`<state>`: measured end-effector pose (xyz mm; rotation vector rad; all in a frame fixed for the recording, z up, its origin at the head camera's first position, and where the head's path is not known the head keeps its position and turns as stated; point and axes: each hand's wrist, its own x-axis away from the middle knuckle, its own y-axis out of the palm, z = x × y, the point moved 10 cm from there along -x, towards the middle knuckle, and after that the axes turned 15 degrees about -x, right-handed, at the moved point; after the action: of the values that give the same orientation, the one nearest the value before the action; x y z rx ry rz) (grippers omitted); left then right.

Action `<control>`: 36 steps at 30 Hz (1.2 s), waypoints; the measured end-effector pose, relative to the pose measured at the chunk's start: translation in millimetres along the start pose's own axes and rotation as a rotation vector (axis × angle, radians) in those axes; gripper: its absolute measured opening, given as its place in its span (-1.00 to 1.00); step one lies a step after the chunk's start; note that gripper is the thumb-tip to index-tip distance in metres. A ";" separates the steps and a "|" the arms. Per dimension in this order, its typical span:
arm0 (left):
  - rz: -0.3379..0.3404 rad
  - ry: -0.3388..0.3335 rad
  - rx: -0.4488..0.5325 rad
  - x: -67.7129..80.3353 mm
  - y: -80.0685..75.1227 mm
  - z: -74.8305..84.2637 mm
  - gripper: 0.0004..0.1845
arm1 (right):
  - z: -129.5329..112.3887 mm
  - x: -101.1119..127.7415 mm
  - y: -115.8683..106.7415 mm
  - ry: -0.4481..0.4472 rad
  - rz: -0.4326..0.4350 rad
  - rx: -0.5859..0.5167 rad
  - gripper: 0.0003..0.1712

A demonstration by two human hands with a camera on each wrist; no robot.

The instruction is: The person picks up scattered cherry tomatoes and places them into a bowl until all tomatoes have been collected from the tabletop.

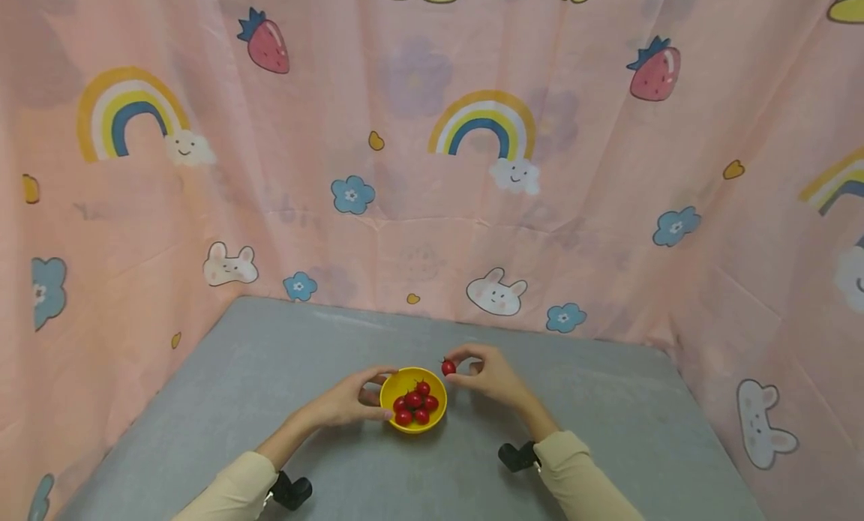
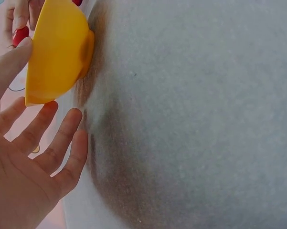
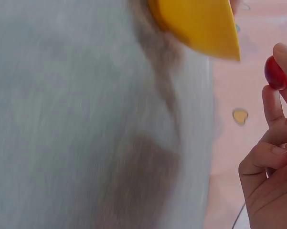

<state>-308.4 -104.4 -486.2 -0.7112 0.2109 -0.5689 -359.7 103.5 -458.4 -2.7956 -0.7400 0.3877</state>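
Note:
A yellow bowl (image 1: 400, 383) stands on the grey table, with several red cherry tomatoes (image 1: 413, 399) inside. My left hand (image 1: 347, 399) holds the bowl from its left side, thumb and forefinger at the rim. In the left wrist view the other fingers spread loosely beside the bowl's wall (image 2: 59, 55). Just right of the rim, my right hand (image 1: 496, 375) pinches one cherry tomato (image 1: 448, 367) between thumb and fingertips, slightly above rim height. That tomato (image 3: 275, 73) shows a green stem in the right wrist view, where its other fingers are bent.
The grey table (image 1: 607, 416) extends around the bowl. A pink curtain (image 1: 418, 244) with rainbows, strawberries and rabbits hangs behind it and along both sides. Black wrist devices (image 1: 517, 456) sit at the sleeve cuffs.

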 end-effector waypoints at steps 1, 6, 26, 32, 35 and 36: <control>0.000 0.000 0.001 0.2 -0.2 0.0 -0.25 | -1.1 -2.2 4.0 0.001 -0.007 -0.007 -0.68; -0.006 0.005 0.000 0.9 0.6 0.7 -0.24 | -5.0 -11.5 24.4 -0.007 -0.046 -0.015 -0.69; -0.008 -0.003 0.021 1.3 1.9 0.6 -0.25 | -1.8 -7.4 23.5 -0.013 -0.063 -0.072 -0.64; -0.003 -0.013 0.018 1.3 0.6 -1.4 -0.24 | 3.8 4.4 -2.6 -0.042 -0.028 -0.025 -0.67; -0.004 -0.018 0.017 1.5 -0.1 -1.8 -0.24 | 7.2 11.7 -15.9 -0.037 -0.017 -0.002 -0.66; -0.004 -0.019 0.016 1.5 -0.3 -1.9 -0.24 | 9.0 14.0 -20.4 -0.030 -0.012 0.004 -0.66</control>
<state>-308.0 -106.5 -487.4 -0.7014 0.1870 -0.5668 -359.9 129.3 -463.9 -2.7863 -0.7616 0.4292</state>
